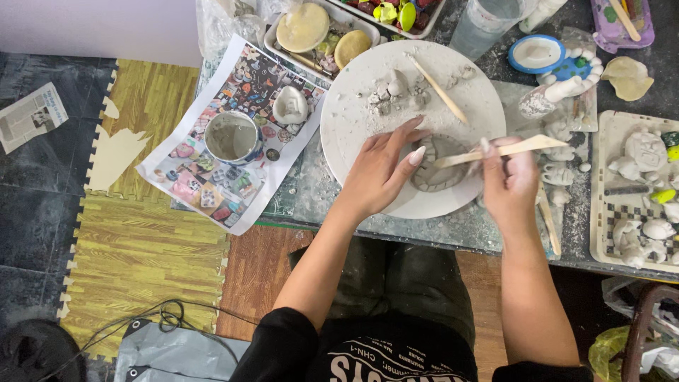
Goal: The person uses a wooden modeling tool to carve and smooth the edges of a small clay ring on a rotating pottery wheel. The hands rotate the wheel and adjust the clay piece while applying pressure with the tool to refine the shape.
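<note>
A flat grey clay piece (440,173) with a coiled rim lies on a round white board (353,120). My left hand (382,170) rests on the board with its fingers steadying the left edge of the clay. My right hand (511,180) grips a wooden modelling tool (502,150), whose tip touches the top of the clay. Loose clay lumps (396,92) and a second wooden stick (438,88) lie on the far part of the board.
A cup of clay slip (231,136) stands on a printed picture sheet (212,184) at the left. Trays of clay figures (640,191) sit at the right, a water cup (488,21) and paint trays at the back. Foam mats cover the floor.
</note>
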